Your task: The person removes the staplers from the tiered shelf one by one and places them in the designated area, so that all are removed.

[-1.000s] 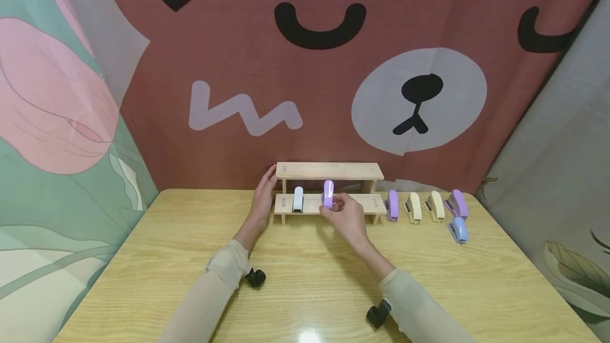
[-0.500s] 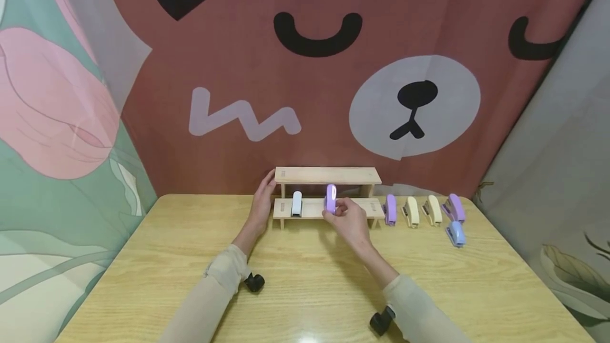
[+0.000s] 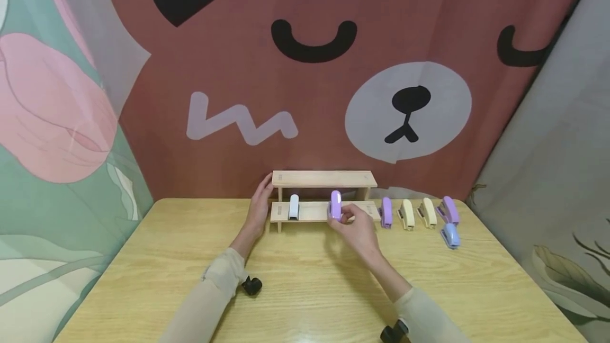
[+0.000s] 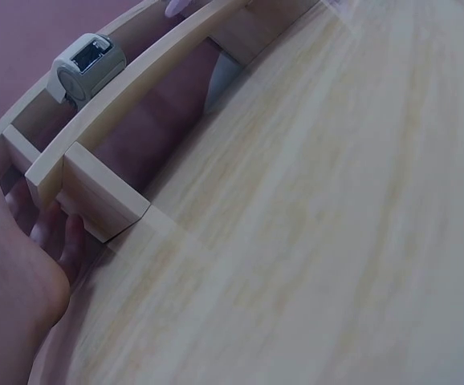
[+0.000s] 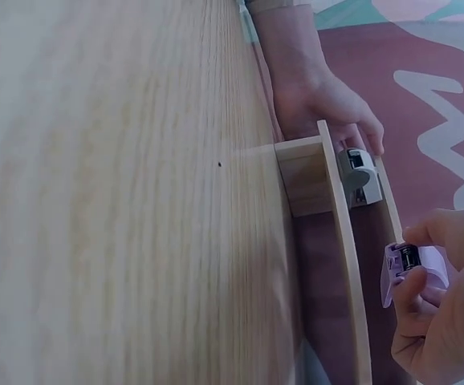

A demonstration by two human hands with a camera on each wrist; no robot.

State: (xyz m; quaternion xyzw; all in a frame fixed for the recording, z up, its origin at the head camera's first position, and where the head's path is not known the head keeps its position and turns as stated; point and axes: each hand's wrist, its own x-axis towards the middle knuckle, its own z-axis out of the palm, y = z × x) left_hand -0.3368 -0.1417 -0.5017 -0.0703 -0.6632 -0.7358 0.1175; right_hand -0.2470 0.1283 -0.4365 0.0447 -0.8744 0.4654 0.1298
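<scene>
Behind everything hangs that big bear-face cloth (image 3: 333, 68), and under it sits the wooden table (image 3: 305, 279) with a little two-step wooden rack (image 3: 324, 179) pushed up near the back edge. Compared with a second ago the scene has barely shifted overall, but the purple stapler (image 3: 335, 204) has slid a bit to the right along the lower step, further from the pale blue stapler (image 3: 294, 207) parked near the left end. So it looks like it's being spaced out and settled into its spot, not picked up again.

Right hand (image 3: 357, 229) is still on it: thumb and fingers curled round the purple one, pinching it upright on the lower shelf, which the right wrist view shows pretty clearly. Left hand (image 3: 259, 205) hasn't budged, fingers fairly straight against the rack's left end, steadying it rather than gripping, as far as I can tell.

Off to the right on the table, five more staplers wait in a loose row: another purple (image 3: 386, 211), two cream ones (image 3: 407, 214) (image 3: 428, 211), a purple (image 3: 449, 209) and a small blue (image 3: 450, 235) in front of it.
</scene>
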